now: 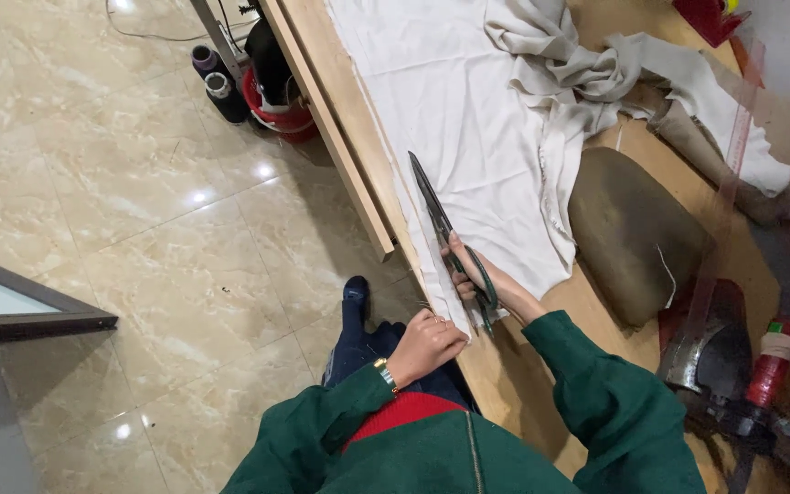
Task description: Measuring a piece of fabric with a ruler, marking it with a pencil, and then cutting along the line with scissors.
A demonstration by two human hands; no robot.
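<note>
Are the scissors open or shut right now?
Nearly shut: the scissors show as one narrow dark point lying along the edge of the white cloth, handles gripped in the right hand.

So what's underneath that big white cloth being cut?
The white cloth lies flat on a wooden table, whose bare top shows along the near edge and right of the cloth. The right hand works scissors along its edge. Whatever lies under the cloth's middle is covered.

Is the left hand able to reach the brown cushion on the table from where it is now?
Probably not easily. The left hand grips the near edge of the white fabric, and the right hand with the scissors lies between it and the brown cushion, so it would have to cross over that arm.
</note>
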